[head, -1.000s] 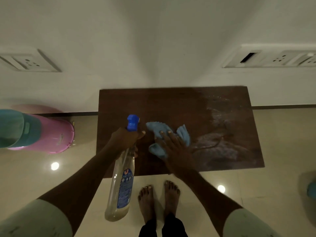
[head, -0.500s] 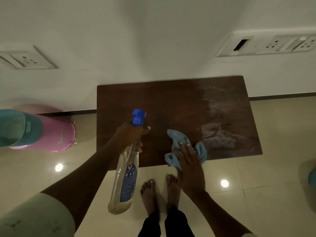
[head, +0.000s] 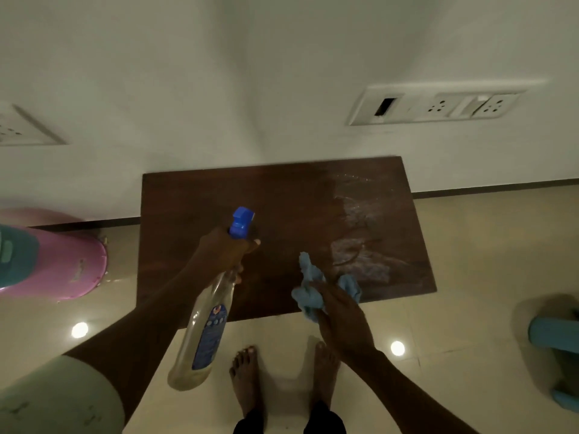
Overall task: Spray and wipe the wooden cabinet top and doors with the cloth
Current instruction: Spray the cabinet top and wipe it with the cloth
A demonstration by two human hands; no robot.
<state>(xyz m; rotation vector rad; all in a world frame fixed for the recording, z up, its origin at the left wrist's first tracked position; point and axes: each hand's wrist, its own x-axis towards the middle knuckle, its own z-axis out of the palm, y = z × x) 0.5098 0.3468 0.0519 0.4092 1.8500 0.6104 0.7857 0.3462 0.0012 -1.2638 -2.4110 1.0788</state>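
Observation:
The dark wooden cabinet top point(head: 282, 208) lies below me against the white wall. Its right part carries wet, streaky spray marks point(head: 360, 261). My left hand point(head: 225, 252) grips the neck of a clear spray bottle point(head: 203, 333) with a blue nozzle that points over the middle of the top. My right hand point(head: 341, 311) holds a bunched blue cloth point(head: 310, 292) at the front edge of the top, partly off the wood. The cabinet doors are hidden below the top.
A pink bucket point(head: 65, 267) stands on the tiled floor to the left, a teal object point(head: 557, 346) to the right. Switch and socket plates point(head: 438, 104) sit on the wall. My bare feet point(head: 282, 380) stand just before the cabinet.
My right hand has dragged the cloth from the middle of the top toward the front edge and bunched it up. The spray bottle stays held over the middle-left.

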